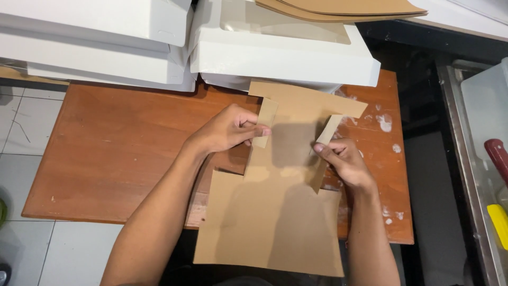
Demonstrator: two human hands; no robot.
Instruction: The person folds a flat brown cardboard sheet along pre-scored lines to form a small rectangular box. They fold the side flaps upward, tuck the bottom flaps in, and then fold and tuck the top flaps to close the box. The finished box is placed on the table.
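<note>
Lying flat across the near half of the wooden table [106,159], the brown cardboard blank [275,222] runs from a wide panel at six o'clock, which overhangs the table's near edge, up through a narrow waist to a broad crosspiece at twelve o'clock that touches the white boxes. The left hand [225,130] comes in from eight o'clock and is closed on the left flap [264,123], thumb on top and fingers curled under, pinching that strip so it stands tilted up from the blank. The right hand [344,161] comes in from five o'clock and is closed on the right flap [328,130], fingers wrapped about its lower part, and this strip too leans up off the sheet. Both flaps sit at the sides of the waist, just below the crosspiece, with the two hands on either side of it and apart from each other. At twelve o'clock, stacked white boxes [286,55] crowd the far edge of the table, one with a clear window in its lid, and more brown cardboard sheets [344,7] lie on top of them. White smears mark the tabletop at two o'clock. At three o'clock, beyond a dark gap, stands a metal tray [473,175] holding a red handle [497,156] and a yellow object [498,222]. Pale floor tiles [21,122] show at nine o'clock.
</note>
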